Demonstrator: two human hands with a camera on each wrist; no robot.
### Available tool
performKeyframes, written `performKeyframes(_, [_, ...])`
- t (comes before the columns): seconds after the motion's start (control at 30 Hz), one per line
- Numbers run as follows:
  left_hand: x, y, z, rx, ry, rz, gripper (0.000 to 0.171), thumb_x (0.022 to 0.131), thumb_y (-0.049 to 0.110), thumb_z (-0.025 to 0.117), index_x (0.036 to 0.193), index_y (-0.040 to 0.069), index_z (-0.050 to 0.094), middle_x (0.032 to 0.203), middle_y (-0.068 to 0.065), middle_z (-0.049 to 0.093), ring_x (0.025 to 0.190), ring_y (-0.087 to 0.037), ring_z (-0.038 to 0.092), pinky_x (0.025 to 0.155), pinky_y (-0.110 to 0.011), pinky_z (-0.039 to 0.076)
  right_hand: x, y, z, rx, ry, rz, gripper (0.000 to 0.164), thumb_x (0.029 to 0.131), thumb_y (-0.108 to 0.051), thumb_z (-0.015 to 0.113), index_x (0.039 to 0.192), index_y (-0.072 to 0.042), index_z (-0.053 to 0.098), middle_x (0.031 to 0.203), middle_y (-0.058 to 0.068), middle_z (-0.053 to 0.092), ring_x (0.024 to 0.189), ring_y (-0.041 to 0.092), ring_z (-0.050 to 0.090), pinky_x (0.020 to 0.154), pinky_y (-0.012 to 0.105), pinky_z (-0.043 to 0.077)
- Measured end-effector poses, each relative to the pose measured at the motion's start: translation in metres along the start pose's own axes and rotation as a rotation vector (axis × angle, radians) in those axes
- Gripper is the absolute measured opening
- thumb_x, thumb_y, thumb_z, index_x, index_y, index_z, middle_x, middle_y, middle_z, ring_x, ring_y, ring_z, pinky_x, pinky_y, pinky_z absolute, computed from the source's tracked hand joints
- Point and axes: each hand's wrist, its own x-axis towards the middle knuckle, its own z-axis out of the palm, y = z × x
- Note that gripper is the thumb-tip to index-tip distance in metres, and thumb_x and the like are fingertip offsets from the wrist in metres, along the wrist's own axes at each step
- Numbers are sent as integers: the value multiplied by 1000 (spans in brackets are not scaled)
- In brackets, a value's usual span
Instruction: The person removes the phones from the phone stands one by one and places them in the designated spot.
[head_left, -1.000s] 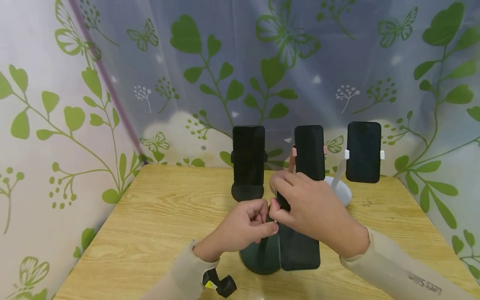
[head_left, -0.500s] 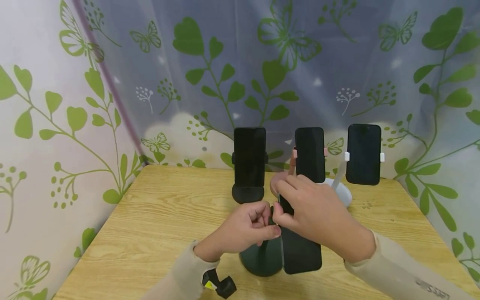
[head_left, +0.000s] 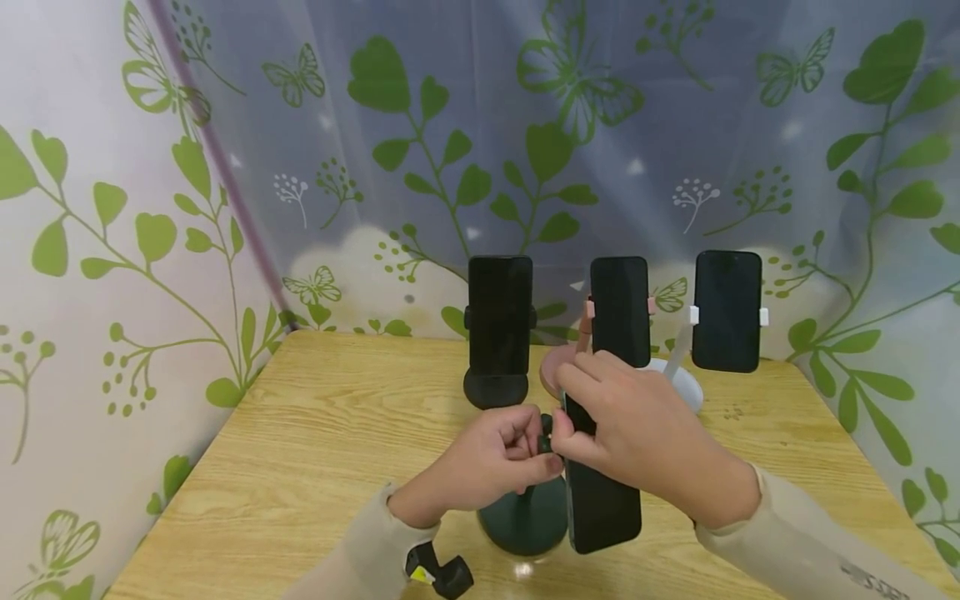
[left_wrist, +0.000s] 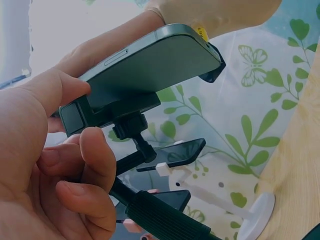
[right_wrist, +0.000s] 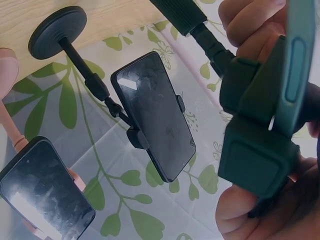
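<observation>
A dark green phone stand has its round base (head_left: pixel 517 525) on the table. A smartphone (head_left: pixel 606 512) sits tilted in the stand's clamp (left_wrist: pixel 120 111), its screen facing the head camera. My left hand (head_left: pixel 495 454) pinches the end of the clamp, thumb above and curled fingers below in the left wrist view. My right hand (head_left: pixel 630 417) reaches over the phone's upper part and grips its edge beside the clamp. In the right wrist view the clamp's square jaw covers part of this hand, with the thumb (right_wrist: pixel 236 207) below it.
Behind the hands stand a black phone stand (head_left: pixel 495 392), a pink one (head_left: pixel 553 367) and a white one (head_left: pixel 684 387), each bearing a phone. The wooden table (head_left: pixel 337 417) ends at a patterned curtain (head_left: pixel 420 167). A small black device (head_left: pixel 450 575) is strapped to the left wrist.
The phone has shifted slightly right and turned, showing more of its left side edge. My right hand has moved right with it, and more of the stand's joint shows between the hands.
</observation>
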Motion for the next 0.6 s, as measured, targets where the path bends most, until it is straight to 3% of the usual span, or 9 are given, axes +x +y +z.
performKeyframes(0.27, [1,-1,3,17,24,4,29,97,11,70,79,7,48,52,4,32,44,-7,31,51,-21,34,-2,-2,-2,4,18,-25,8,83,-18,59,85,-15,52,76,-6,40,64,9,34,48,19,28])
performKeyframes(0.6, [-1,1,4,101,50,-11,29,96,13,71,79,9,48,56,4,34,47,-8,29,54,-22,32,-1,-6,-3,-4,29,-43,9,86,-20,55,91,-13,57,80,-5,44,66,10,35,48,19,28])
